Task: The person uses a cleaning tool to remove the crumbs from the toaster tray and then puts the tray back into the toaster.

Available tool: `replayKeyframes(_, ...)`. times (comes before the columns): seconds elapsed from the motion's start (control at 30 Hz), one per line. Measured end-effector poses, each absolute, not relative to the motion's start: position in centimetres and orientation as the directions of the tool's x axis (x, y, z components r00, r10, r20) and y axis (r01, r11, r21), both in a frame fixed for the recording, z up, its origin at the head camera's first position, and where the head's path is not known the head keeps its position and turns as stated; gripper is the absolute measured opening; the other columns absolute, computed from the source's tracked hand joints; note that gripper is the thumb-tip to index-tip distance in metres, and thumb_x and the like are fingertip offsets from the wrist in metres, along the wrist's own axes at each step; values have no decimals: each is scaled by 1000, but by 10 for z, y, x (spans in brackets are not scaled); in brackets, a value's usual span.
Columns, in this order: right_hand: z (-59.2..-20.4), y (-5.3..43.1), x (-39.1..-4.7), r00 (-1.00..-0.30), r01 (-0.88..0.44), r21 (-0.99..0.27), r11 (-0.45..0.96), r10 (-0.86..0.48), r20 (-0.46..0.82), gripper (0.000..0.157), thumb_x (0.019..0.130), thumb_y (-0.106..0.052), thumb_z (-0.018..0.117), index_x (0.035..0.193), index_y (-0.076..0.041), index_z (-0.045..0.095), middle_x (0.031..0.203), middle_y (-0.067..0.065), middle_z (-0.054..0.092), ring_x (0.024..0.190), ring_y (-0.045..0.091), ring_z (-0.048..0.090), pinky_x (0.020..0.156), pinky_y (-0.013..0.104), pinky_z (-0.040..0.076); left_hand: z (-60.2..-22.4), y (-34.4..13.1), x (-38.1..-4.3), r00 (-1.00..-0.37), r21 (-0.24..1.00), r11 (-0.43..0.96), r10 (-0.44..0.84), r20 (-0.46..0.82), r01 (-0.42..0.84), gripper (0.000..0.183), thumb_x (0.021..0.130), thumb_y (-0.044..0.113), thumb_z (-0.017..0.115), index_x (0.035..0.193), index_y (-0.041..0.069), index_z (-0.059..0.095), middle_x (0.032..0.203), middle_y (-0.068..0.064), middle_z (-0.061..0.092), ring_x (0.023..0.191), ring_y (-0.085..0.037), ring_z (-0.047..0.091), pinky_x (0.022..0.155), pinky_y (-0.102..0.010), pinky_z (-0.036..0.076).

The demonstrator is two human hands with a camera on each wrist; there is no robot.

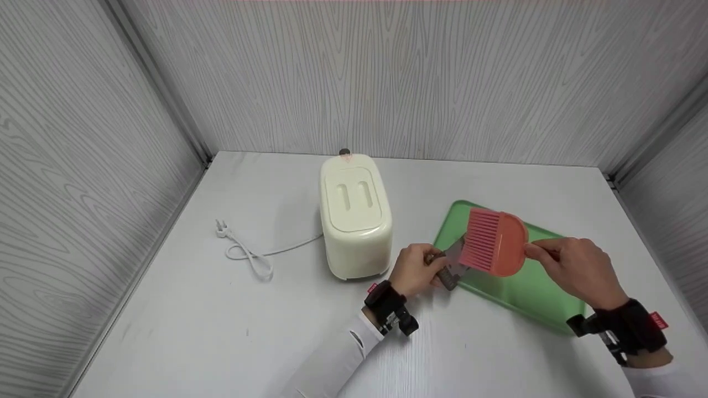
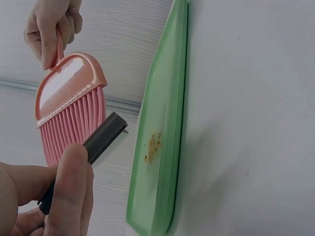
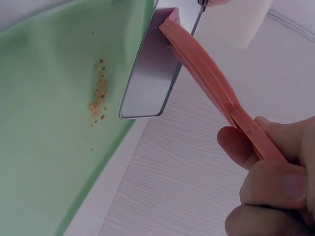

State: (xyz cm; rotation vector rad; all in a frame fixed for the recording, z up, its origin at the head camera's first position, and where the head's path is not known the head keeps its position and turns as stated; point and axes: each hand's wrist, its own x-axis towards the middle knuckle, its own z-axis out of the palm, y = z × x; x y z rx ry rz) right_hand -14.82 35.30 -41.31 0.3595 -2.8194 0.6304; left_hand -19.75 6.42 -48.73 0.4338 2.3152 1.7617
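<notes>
My left hand [image 1: 415, 271] grips the dark handle of a metal scraper [image 3: 147, 88], its flat blade over the near left edge of a green tray [image 1: 531, 293]. In my right hand [image 1: 581, 271] is the thin handle of a coral hand brush [image 1: 511, 244]. Its pink bristles [image 1: 480, 239] point left and overlap the blade; in the right wrist view the bristle end meets the blade's face. A small patch of brown crumbs [image 3: 100, 93] lies in the tray, also visible as crumbs [image 2: 153, 146] in the left wrist view.
A cream toaster [image 1: 359, 243] with a lid over its slots stands left of the tray. Its white cord [image 1: 249, 256] loops on the table, ending in a plug [image 1: 223, 229]. Wood-grain panels [image 1: 387, 83] wall the white table at the back and sides.
</notes>
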Motion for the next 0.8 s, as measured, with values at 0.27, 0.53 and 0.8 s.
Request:
replayKeyframes(0.27, -418, 360, -149, -929, -291, -265, 919, -206, 307, 37, 99, -32, 72, 65, -23, 60, 53, -14, 23, 47, 3, 24, 46, 22, 12, -487, 63, -198, -944, 968, 233, 331, 13, 96, 12, 98, 12, 72, 99, 1, 75, 69, -1, 68, 49, -7, 64, 55, -38, 64)
replayKeyframes(0.53, -422, 368, -152, -915, -276, -181, 944, -200, 351, 42, 98, -30, 73, 61, -20, 55, 52, -12, 24, 46, 7, 26, 43, 23, 14, -486, 64, -197, -944, 965, 244, 330, 7, 92, 12, 98, 13, 72, 98, 2, 75, 68, -1, 68, 48, -7, 63, 51, -34, 62)
replayKeyframes(0.8, -427, 372, -156, -877, -286, -100, 953, -218, 428, 43, 94, -24, 78, 61, -16, 51, 50, -9, 24, 45, 9, 24, 42, 24, 13, -486, 64, -196, -940, 964, 244, 342, 14, 103, 11, 99, 12, 71, 97, 2, 76, 68, -1, 69, 47, -7, 63, 50, -33, 62)
